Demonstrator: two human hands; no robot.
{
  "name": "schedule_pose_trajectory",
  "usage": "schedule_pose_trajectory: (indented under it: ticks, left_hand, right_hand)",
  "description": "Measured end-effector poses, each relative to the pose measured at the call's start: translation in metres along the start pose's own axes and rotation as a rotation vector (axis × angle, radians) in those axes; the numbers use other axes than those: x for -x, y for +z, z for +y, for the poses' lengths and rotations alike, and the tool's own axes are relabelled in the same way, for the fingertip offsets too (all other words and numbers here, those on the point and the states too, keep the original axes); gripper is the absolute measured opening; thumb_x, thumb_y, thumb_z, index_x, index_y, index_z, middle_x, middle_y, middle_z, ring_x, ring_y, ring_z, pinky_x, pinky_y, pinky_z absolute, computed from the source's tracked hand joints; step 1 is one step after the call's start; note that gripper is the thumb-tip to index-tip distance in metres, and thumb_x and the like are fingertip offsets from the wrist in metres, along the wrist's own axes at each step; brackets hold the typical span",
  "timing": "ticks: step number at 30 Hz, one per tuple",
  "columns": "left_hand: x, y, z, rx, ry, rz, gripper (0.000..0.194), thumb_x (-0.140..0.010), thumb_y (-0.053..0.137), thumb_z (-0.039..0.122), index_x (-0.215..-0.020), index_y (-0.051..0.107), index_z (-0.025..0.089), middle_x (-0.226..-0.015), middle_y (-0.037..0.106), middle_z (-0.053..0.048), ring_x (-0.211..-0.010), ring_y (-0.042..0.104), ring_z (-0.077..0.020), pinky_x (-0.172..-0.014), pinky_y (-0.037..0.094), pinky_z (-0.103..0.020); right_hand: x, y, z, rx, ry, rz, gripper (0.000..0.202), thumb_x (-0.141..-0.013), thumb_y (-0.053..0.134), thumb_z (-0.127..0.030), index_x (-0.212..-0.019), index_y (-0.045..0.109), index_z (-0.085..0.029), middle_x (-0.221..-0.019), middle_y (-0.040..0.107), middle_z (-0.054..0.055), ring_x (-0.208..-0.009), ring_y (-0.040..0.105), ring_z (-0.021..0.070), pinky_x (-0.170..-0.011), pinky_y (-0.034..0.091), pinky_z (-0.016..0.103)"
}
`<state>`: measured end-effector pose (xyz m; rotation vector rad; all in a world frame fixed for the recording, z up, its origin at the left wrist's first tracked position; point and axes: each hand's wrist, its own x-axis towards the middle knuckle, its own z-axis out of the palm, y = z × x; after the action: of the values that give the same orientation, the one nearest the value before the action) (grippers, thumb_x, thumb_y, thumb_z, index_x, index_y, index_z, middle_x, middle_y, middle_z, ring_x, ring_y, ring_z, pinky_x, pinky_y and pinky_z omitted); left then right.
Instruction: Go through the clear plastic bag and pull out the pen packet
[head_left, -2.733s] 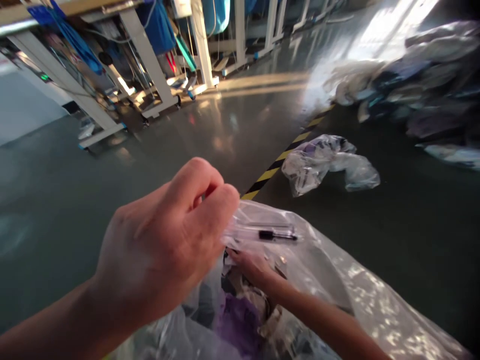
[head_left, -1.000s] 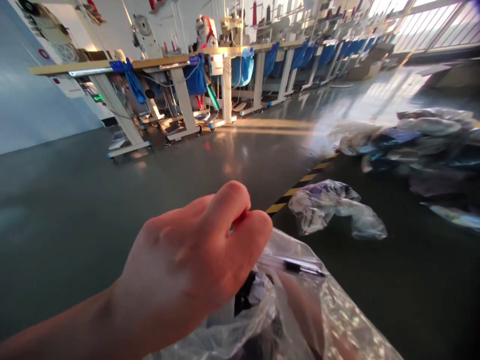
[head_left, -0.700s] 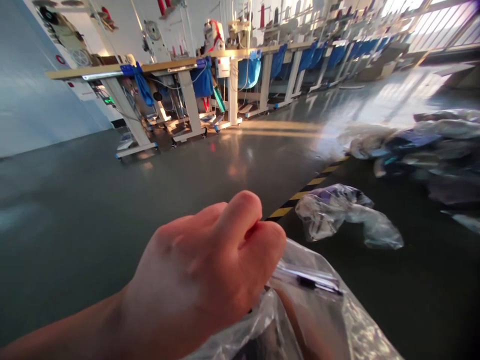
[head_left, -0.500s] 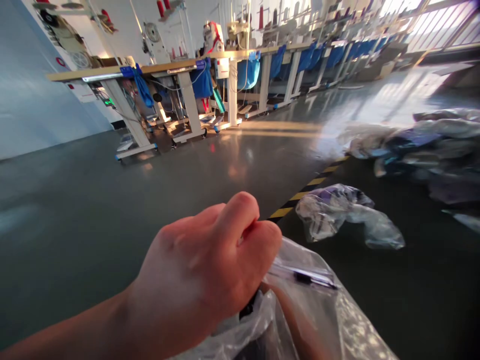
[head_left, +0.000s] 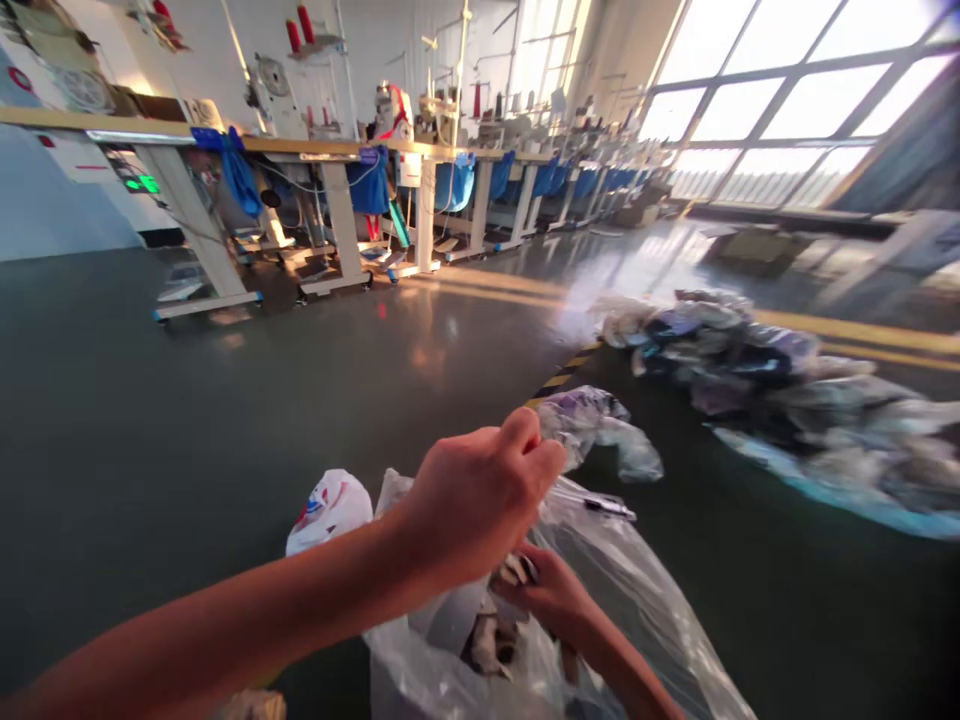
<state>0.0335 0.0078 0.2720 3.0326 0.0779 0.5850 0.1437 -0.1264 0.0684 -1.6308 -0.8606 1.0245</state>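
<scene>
My left hand [head_left: 480, 500] is fisted around the top rim of a large clear plastic bag [head_left: 652, 610], pulling it up. A clear pen with a black tip [head_left: 609, 506] sticks out to the right of that fist, along the bag's edge. My right hand [head_left: 551, 595] reaches down inside the bag's mouth, its fingers curled on patterned cloth pieces [head_left: 491, 635] that fill the bag. The lower part of the bag runs out of view.
A white printed bag [head_left: 330, 510] lies left of the clear one. A small crumpled plastic bag [head_left: 600, 430] sits by yellow-black floor tape [head_left: 556, 381]. A long pile of bagged garments [head_left: 787, 400] lies on the right. Sewing tables [head_left: 337, 200] line the back.
The view has lifted and pulled back, so my left fist looks smaller. My right hand shows again inside the bag, and the white printed bag has come into view.
</scene>
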Motion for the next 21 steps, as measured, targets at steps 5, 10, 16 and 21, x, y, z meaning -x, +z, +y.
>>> schedule_pose_trajectory:
  ticks: [5, 10, 16, 21]
  left_hand:
    - [-0.003, 0.037, -0.014, 0.280, -0.115, -0.146, 0.021, -0.080, 0.051, 0.010, -0.096, 0.061, 0.016, -0.103, 0.060, -0.005, -0.078, 0.062, -0.0167, -0.066, 0.045, -0.028]
    - [0.014, 0.059, -0.044, 0.898, -0.169, -0.337, 0.071, -0.057, 0.088, 0.049, -0.116, 0.062, 0.019, -0.108, 0.058, -0.006, -0.087, 0.059, -0.0203, -0.074, 0.046, -0.029]
    - [0.062, 0.034, -0.041, 1.353, -0.231, -0.326, 0.056, -0.067, 0.080, 0.056, -0.101, 0.062, 0.015, -0.076, 0.050, 0.004, -0.062, 0.041, -0.0088, -0.055, 0.032, -0.021]
    - [0.104, 0.025, -0.009, 1.357, -0.138, -0.421, 0.033, -0.073, 0.077, 0.041, -0.084, 0.057, 0.018, -0.073, 0.050, 0.005, -0.064, 0.042, -0.0094, -0.054, 0.029, -0.021]
  right_hand:
    - [0.083, 0.006, -0.042, -0.076, 0.075, 0.169, 0.041, -0.075, 0.075, -0.054, -0.084, 0.062, -0.016, -0.063, 0.047, -0.004, -0.058, 0.038, 0.0089, -0.054, 0.027, 0.022]
    - [0.120, 0.033, -0.093, -0.349, 0.023, 0.298, 0.047, -0.065, 0.083, -0.054, -0.084, 0.064, -0.016, -0.063, 0.049, -0.003, -0.055, 0.037, 0.0065, -0.052, 0.028, 0.019]
    - [0.125, 0.076, -0.112, -0.511, 0.088, 0.420, 0.048, -0.067, 0.084, -0.055, -0.082, 0.058, -0.018, -0.056, 0.040, -0.008, -0.044, 0.026, 0.0024, -0.042, 0.021, 0.016]
    - [0.126, 0.110, -0.115, -0.526, 0.025, 0.540, 0.054, -0.057, 0.089, -0.056, -0.084, 0.065, -0.016, -0.062, 0.047, -0.004, -0.053, 0.035, 0.0053, -0.049, 0.029, 0.018]
